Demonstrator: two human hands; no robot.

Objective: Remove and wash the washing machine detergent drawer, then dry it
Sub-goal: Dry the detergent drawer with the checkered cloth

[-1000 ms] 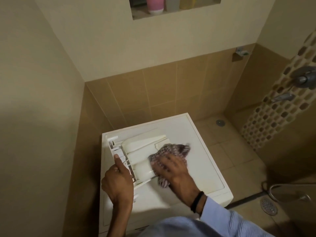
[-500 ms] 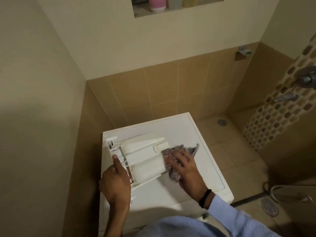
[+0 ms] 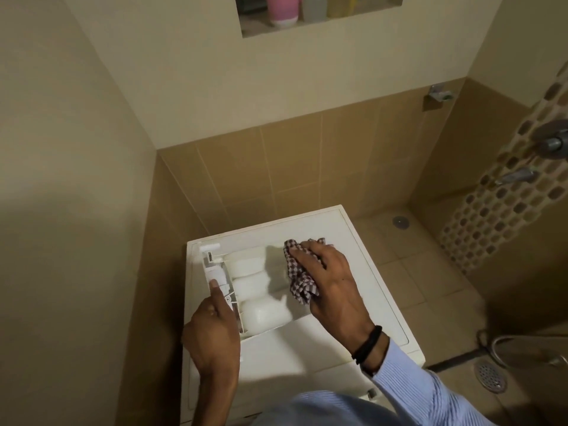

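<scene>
Tan tiled wall point(image 3: 307, 167) at the back, white washing machine point(image 3: 307, 358) in the corner w/ the detergent drawer point(image 3: 261, 290) lying flat on its lid, rounded bulges facing up. Left hand point(image 3: 215, 336) grips the drawer's left end, thumb laid along the edge. Right hand point(image 3: 332, 281) clutches a checked cloth point(image 3: 299, 278), bunched up & pressed on the drawer's right side. Round floor drain point(image 3: 491, 374) off to the right, black band point(image 3: 367, 344) on the rt wrist

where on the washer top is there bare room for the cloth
Bare: the near strip of the white washing machine top, between the white plastic detergent drawer and the front edge; also the strip right of the right hand. Crowded: left and middle, under drawer, left hand and checked cloth.
</scene>
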